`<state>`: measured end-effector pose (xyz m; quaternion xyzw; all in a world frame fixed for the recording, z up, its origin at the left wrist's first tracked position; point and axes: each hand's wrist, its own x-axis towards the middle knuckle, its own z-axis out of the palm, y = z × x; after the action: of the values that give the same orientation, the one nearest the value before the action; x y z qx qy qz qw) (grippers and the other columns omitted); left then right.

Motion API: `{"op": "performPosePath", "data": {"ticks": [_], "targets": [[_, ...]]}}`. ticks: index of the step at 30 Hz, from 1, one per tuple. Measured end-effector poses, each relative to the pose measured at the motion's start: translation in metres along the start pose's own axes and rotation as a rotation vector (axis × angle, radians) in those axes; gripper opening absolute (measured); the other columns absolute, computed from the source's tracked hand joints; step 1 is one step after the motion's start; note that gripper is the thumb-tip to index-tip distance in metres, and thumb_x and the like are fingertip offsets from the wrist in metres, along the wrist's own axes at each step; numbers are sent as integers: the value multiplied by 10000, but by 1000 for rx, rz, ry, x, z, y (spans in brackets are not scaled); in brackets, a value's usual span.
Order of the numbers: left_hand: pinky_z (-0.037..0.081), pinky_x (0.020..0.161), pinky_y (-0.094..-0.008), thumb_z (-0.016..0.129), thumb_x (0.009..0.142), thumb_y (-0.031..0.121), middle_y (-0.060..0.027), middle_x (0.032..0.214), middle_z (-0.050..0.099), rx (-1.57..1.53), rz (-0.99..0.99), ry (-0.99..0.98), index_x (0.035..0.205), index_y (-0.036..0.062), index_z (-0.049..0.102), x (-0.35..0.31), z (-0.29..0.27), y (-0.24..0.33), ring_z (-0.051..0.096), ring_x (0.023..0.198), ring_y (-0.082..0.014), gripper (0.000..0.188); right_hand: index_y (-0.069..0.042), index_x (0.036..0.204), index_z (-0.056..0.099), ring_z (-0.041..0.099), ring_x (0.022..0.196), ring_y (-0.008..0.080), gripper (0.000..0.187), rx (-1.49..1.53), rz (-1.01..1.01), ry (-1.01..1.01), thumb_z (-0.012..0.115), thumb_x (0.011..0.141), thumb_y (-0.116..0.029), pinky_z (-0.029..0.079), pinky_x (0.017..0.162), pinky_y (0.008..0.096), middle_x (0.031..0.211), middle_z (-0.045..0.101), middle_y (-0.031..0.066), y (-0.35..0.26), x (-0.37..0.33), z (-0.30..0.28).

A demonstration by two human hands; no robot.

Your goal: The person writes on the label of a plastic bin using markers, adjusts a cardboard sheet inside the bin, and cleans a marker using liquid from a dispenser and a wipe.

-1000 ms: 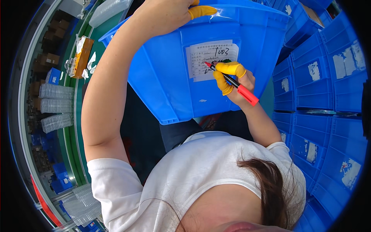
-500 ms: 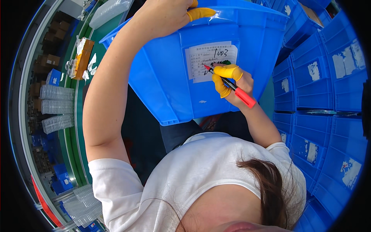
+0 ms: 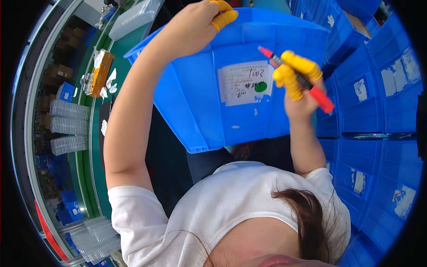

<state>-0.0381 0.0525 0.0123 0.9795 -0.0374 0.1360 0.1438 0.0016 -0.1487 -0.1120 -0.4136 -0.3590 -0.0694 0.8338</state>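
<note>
A large blue plastic bin (image 3: 187, 111) is tilted in front of me, its labelled side facing up toward me. Yellow finger cots cover fingertips of both hands. My left hand (image 3: 202, 24) is closed over the bin's upper rim. My right hand (image 3: 302, 91) grips a red-and-black marker pen (image 3: 321, 99), its reddish tip pointing up and left, away from the bin's surface. Below and left of that tip, a white paper label (image 3: 233, 84) with handwriting and a green round sticker (image 3: 260, 86) is stuck to the bin.
Stacked blue bins (image 3: 356, 107) with torn label remnants line the right side. On the left runs a green bench (image 3: 95, 147) with an orange-brown box (image 3: 101, 73) and torn paper scraps (image 3: 111, 79). Stacks of clear plastic trays (image 3: 69, 127) stand at the far left.
My right hand has moved up and right with the marker, lifting off the label and uncovering the green sticker. The bin has shifted slightly; my left hand stays on its rim.
</note>
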Motion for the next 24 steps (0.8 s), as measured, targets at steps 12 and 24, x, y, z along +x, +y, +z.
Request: {"op": "performPosePath", "data": {"ticks": [12, 24], "targets": [[429, 801, -284, 544, 905, 184, -116, 963, 564, -138, -108, 26, 1004, 4, 509, -6, -4, 3, 534, 838, -197, 209, 17, 1037, 618, 632, 753, 157, 291, -47, 231, -367, 587, 875, -223, 510, 655, 254, 840, 651, 108, 5, 114, 30], [428, 658, -283, 562, 892, 176, -101, 760, 539, -130, -149, 92, 1169, -8, 478, -5, -8, 11, 505, 682, -170, 343, 24, 1042, 613, 641, 760, 188, 261, 13, 206, -258, 560, 892, -183, 527, 678, 280, 881, 648, 120, 4, 113, 34]]}}
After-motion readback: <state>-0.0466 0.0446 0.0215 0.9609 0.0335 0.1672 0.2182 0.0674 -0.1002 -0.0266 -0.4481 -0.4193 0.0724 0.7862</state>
